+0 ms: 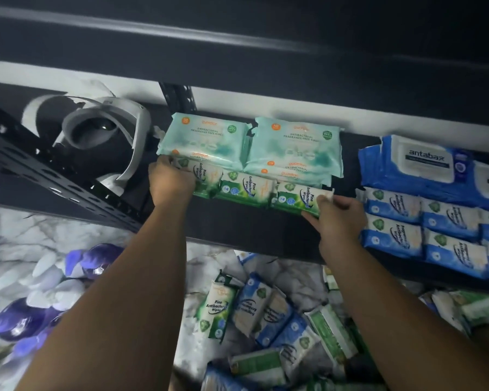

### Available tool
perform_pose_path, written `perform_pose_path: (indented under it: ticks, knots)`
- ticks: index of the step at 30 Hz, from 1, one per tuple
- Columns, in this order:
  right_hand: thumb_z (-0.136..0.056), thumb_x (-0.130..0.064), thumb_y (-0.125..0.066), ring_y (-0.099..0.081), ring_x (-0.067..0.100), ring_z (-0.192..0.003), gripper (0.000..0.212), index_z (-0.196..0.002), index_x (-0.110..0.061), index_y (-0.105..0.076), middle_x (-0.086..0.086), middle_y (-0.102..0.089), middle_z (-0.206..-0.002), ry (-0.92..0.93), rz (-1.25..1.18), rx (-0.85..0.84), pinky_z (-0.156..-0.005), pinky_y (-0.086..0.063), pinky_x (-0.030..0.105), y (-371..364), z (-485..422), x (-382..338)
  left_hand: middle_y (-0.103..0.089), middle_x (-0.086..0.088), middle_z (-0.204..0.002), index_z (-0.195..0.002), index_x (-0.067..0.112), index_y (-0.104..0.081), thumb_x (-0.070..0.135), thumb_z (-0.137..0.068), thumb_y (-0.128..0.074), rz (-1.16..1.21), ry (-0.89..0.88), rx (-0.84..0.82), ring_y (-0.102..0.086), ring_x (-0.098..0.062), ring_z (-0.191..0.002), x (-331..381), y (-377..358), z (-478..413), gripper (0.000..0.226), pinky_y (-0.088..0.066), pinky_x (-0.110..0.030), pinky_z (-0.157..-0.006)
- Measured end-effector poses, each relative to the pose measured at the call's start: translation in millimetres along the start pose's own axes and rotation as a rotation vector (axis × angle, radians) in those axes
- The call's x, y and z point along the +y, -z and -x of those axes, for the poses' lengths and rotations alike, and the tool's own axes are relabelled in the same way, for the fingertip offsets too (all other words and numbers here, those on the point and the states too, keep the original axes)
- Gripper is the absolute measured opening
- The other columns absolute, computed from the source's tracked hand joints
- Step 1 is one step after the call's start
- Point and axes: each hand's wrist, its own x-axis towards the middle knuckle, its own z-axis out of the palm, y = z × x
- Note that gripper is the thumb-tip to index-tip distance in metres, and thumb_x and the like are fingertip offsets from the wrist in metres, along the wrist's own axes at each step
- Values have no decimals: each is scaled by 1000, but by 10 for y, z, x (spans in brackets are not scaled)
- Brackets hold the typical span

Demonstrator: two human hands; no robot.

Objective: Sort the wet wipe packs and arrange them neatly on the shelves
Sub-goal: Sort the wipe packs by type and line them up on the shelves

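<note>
Left hand [170,180] and right hand [336,218] grip ends of green packs [246,190] (seemingly).

This looks like a small shop or stockroom, though whether it is a store or a home cannot be told. A black metal shelf [251,230] on a slotted upright [51,179] carries many identical retail wipes: pale green packs [201,139] stacked just beyond the left hand [170,182], small green packs [246,191] in a row between both hands, and blue packs [393,238] in tidy rows to the right of the right hand [336,218]. Below the hands, loose packs [254,309] lie heaped on a marble-patterned floor [26,230], near artificial flowers [51,277].
</note>
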Motion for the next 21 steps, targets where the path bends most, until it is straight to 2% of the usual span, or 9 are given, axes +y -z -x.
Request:
perform_pose_path:
  ticks: [2,5,8,10,13,16,19,21]
  knots:
    - [-91,-5,-69,-69,17,-83,21,-105,-7,-54,6,-58,-103,36,55,-1,-65,-63,36,-72,-36,18,-55,-9,-123,-119,13,-59,12,-85,-55,-20,-1,19,-58,-29,-107,-5,-27,6,34,-46,-35,-86]
    - [-89,-19,-67,-67,19,-78,15,-98,-15,-55,-2,-59,-92,178,371,65,-62,-60,36,-110,-85,79,-49,-8,-128,-122,14,-58,18,-88,-58,-64,12,39,-58,-30,-102,-48,-47,29,34,-44,-34,-84]
    - [-88,-25,-65,-60,23,-78,16,-94,-13,-56,0,-47,-106,350,625,60,-68,-51,33,-85,-142,132,-44,-10,-134,-130,14,-54,18,-90,-56,-55,30,30,-57,-33,-108,-82,-60,47,40,-43,-36,-87]
    - [-89,-27,-65,-56,25,-81,20,-98,-12,-56,4,-44,-112,384,712,38,-73,-48,33,-77,-183,128,-42,-11,-138,-136,14,-50,20,-95,-53,-31,18,42,-56,-34,-113,-92,-63,96,41,-42,-36,-89]
    - [-93,-37,-64,-58,28,-96,33,-113,-12,-56,9,-54,-119,404,756,15,-76,-44,33,-3,-167,151,-36,-15,-145,-143,16,-42,31,-103,-45,88,13,141,-57,-36,-111,-157,-84,294,43,-39,-35,-87]
    - [-96,-37,-61,-57,29,-103,41,-126,-9,-55,13,-55,-122,419,731,16,-81,-42,33,268,16,228,-37,-19,-142,-142,14,-41,29,-102,-49,183,-32,258,-54,-41,-106,-263,-102,672,43,-44,-41,-86]
    - [-97,-28,-61,-57,26,-97,32,-122,-8,-59,13,-60,-115,383,738,-39,-79,-39,30,729,249,428,-42,-19,-134,-131,10,-47,22,-101,-52,185,-80,199,-53,-39,-102,-428,-141,1141,33,-42,-41,-83]
    - [-95,-23,-63,-60,31,-96,26,-118,-9,-62,13,-65,-110,329,756,-39,-78,-43,33,1072,417,575,-45,-18,-129,-126,10,-50,21,-100,-52,144,-78,95,-54,-38,-100,-591,-167,1467,28,-40,-39,-82]
